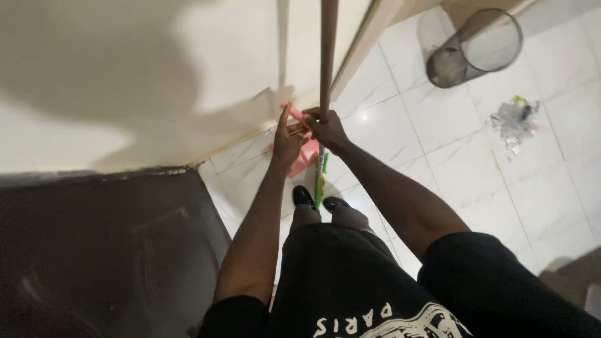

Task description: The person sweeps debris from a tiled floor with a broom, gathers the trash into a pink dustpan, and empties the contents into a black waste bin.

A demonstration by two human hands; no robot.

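Observation:
A long brown wooden broom handle [327, 56] stands upright in front of me, running off the top of the view. My right hand [327, 128] is closed around it at about mid-height. Below that hand the stick shows a green and patterned wrap [320, 181] reaching down between my black shoes [303, 196]. My left hand [287, 138] is beside the right one, fingers curled on a pink plastic dustpan handle [293, 112]; the pink dustpan body [305, 156] hangs below, partly hidden by my wrist.
A wire mesh waste bin [474, 47] lies tipped on the white tiled floor at the upper right. A small pile of paper and plastic litter [514, 120] lies below it. A cream wall fills the upper left, and a dark surface [106, 250] the lower left.

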